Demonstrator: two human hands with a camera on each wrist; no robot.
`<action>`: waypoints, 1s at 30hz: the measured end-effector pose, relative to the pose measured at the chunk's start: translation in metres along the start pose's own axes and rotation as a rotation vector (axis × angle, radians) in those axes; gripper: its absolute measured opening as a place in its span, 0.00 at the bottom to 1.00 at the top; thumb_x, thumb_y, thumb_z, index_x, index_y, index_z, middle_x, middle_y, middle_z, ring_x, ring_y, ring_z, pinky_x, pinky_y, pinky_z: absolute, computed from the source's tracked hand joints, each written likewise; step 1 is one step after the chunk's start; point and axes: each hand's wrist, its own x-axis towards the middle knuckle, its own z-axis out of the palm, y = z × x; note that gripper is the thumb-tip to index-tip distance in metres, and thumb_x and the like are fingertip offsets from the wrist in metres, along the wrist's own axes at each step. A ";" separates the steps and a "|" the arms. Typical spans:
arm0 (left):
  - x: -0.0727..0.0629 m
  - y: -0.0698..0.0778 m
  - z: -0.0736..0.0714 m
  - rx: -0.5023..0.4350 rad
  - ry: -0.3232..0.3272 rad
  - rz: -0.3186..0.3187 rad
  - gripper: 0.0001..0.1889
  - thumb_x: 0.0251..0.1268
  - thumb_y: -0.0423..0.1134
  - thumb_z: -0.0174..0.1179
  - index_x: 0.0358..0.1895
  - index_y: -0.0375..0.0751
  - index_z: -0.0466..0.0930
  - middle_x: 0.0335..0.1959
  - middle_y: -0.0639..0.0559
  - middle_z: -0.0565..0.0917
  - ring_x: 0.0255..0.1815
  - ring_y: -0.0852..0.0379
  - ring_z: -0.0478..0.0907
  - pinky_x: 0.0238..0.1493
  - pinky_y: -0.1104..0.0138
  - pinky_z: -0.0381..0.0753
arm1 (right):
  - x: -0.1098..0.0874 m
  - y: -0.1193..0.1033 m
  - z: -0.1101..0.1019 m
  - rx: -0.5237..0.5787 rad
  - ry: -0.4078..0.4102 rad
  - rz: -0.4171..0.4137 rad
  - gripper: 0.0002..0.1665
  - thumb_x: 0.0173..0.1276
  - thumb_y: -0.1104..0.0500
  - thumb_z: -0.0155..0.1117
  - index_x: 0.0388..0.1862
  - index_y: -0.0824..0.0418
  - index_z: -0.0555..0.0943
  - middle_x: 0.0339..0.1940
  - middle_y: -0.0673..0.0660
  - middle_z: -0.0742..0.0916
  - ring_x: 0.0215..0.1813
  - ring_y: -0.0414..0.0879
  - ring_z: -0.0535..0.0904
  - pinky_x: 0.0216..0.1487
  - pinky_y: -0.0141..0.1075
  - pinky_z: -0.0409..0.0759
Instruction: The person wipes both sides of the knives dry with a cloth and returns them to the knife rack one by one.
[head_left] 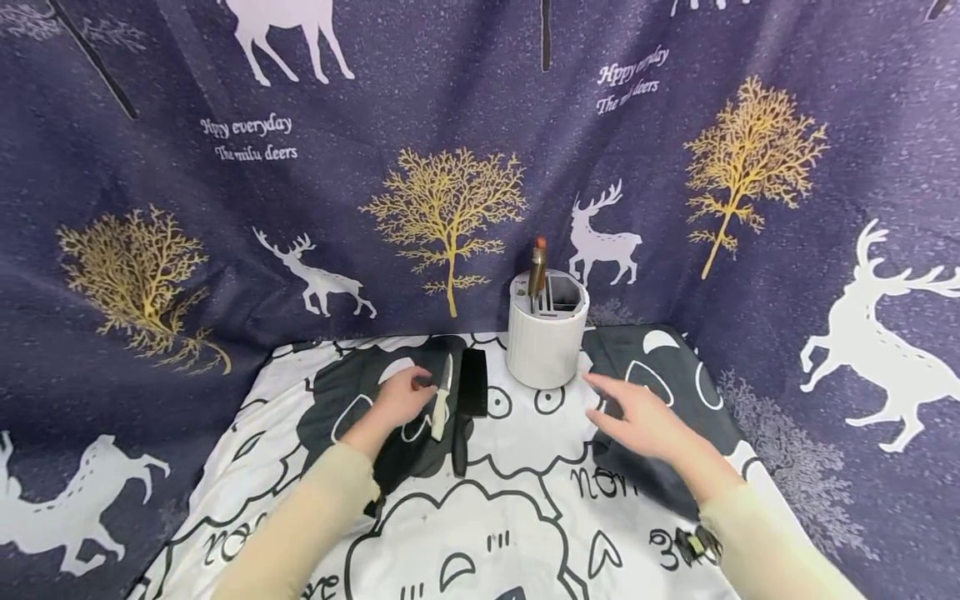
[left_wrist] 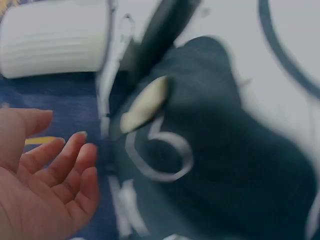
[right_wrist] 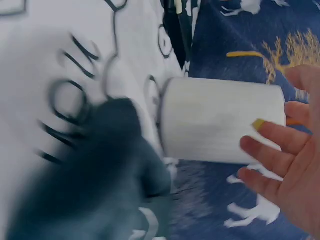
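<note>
A small knife [head_left: 440, 412] with a cream handle lies on the cloth, its blade pointing away from me. Beside it on the right is a black cleaver [head_left: 472, 385] with a dark handle. My left hand [head_left: 402, 395] hovers just left of the small knife, fingers loosely bent and holding nothing; the left wrist view shows its palm bare. A white ribbed knife block [head_left: 546, 342] stands upright at the back, a brown-handled tool [head_left: 537, 268] in one of its slots. To its right my right hand [head_left: 637, 417] reaches with fingers spread, apart from the block and gripping nothing.
A white cloth [head_left: 442, 533] with black cartoon drawings covers the surface. Behind it hangs a dark blue curtain [head_left: 420, 100] printed with deer and golden trees, close behind the knife block.
</note>
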 end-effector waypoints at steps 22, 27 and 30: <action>0.016 -0.027 0.056 0.101 -0.112 -0.209 0.15 0.62 0.50 0.64 0.28 0.44 0.75 0.28 0.50 0.79 0.29 0.52 0.75 0.32 0.65 0.73 | -0.069 0.050 0.098 0.053 0.028 0.475 0.51 0.65 0.53 0.68 0.80 0.72 0.57 0.77 0.78 0.66 0.79 0.78 0.57 0.73 0.79 0.51; 0.013 -0.032 0.054 0.051 -0.121 -0.259 0.13 0.60 0.46 0.62 0.24 0.46 0.70 0.23 0.52 0.72 0.26 0.52 0.70 0.28 0.65 0.68 | -0.069 0.049 0.104 0.070 0.036 0.505 0.46 0.65 0.60 0.64 0.81 0.64 0.60 0.78 0.76 0.65 0.79 0.79 0.56 0.72 0.80 0.48; 0.013 -0.037 0.055 0.022 -0.124 -0.283 0.14 0.59 0.46 0.62 0.23 0.47 0.68 0.22 0.53 0.70 0.25 0.53 0.69 0.26 0.65 0.67 | -0.067 0.049 0.107 0.070 0.041 0.510 0.45 0.67 0.60 0.63 0.82 0.57 0.59 0.79 0.75 0.65 0.79 0.79 0.55 0.70 0.82 0.47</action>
